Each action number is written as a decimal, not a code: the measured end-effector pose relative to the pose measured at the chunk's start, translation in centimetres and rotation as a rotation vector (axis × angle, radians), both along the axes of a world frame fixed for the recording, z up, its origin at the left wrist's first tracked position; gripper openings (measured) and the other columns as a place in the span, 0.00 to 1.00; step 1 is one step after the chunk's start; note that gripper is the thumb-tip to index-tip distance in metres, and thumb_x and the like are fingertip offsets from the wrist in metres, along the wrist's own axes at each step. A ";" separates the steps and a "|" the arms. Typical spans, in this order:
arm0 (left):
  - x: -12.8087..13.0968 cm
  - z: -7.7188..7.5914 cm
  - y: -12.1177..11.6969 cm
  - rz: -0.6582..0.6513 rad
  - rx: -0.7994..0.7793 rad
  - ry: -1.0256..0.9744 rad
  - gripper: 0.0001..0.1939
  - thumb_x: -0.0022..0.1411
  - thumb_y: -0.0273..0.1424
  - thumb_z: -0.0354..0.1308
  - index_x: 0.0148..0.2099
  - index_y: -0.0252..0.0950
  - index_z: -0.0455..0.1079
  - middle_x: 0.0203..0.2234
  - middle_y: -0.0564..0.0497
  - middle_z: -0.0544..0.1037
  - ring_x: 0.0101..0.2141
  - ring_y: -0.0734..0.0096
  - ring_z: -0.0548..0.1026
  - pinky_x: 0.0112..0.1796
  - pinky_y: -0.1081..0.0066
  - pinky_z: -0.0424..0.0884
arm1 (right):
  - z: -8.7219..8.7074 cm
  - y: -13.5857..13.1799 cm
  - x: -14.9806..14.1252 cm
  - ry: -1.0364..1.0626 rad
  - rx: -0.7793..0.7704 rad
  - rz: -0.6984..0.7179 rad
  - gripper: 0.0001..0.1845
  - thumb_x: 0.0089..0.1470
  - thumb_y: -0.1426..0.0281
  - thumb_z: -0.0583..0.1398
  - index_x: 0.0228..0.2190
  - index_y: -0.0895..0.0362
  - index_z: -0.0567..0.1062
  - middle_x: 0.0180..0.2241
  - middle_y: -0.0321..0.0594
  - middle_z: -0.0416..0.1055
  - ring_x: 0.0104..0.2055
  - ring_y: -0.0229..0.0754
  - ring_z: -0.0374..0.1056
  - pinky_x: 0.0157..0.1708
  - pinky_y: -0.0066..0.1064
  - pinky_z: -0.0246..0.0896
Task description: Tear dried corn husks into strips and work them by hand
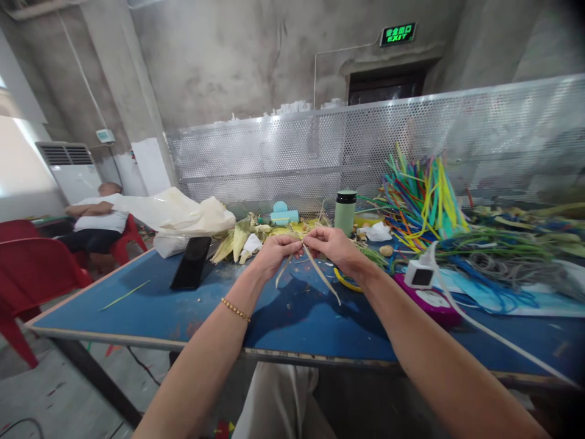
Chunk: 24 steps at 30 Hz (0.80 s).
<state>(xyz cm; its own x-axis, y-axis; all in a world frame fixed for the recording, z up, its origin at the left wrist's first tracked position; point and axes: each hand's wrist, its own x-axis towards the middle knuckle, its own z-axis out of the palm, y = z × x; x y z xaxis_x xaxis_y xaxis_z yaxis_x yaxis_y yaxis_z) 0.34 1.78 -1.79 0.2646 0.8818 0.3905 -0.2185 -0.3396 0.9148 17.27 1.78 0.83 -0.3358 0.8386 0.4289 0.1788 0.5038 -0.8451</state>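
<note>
Above the blue table, my left hand and my right hand meet, with thumbs and fingertips pinched close together. Between them is a thin tan strip that looks like dried plant leaf. One end dangles down to the right from my right fingers, and a shorter end hangs under my left hand. The spot where the fingertips hold it is mostly covered. Behind my hands lie pale dried husks and a crumpled white tissue.
A black phone and a white plastic bag are at left. A green jar, colourful strips, a white charger with cable on a magenta box, and wire coils stand right. A person sits far left.
</note>
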 end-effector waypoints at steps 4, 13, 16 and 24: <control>0.1 -0.1 0.1 0.002 0.006 -0.019 0.07 0.47 0.31 0.67 0.25 0.31 0.76 0.21 0.48 0.74 0.24 0.75 0.68 0.30 0.70 0.62 | 0.0 -0.1 -0.1 0.017 -0.027 0.019 0.15 0.46 0.60 0.64 0.26 0.60 0.71 0.17 0.34 0.68 0.20 0.33 0.62 0.21 0.25 0.54; 0.5 -0.4 0.2 0.026 0.016 0.012 0.10 0.47 0.33 0.67 0.23 0.30 0.75 0.19 0.47 0.75 0.22 0.74 0.68 0.30 0.69 0.63 | -1.1 1.3 0.2 0.045 -0.102 0.098 0.17 0.45 0.58 0.65 0.27 0.60 0.72 0.18 0.34 0.67 0.20 0.33 0.61 0.20 0.25 0.52; 0.5 -0.5 0.2 0.021 0.022 0.005 0.09 0.47 0.33 0.67 0.23 0.30 0.76 0.20 0.47 0.75 0.23 0.73 0.69 0.30 0.69 0.64 | -1.5 1.5 0.2 0.086 -0.145 0.133 0.16 0.44 0.59 0.66 0.27 0.59 0.71 0.19 0.33 0.67 0.21 0.32 0.61 0.21 0.25 0.52; 0.6 -0.1 0.0 0.021 0.047 0.001 0.10 0.47 0.34 0.66 0.22 0.31 0.75 0.19 0.48 0.75 0.22 0.75 0.68 0.29 0.70 0.63 | -0.8 1.0 0.0 0.058 -0.077 0.116 0.17 0.48 0.56 0.62 0.25 0.59 0.70 0.21 0.34 0.67 0.23 0.34 0.61 0.23 0.26 0.54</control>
<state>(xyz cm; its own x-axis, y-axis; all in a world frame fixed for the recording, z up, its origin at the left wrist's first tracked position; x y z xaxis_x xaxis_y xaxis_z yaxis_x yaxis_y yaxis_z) 0.90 1.80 -1.91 0.2470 0.8678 0.4312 -0.2099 -0.3865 0.8981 17.24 2.74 0.00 -0.4086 0.8269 0.3862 0.0728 0.4514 -0.8894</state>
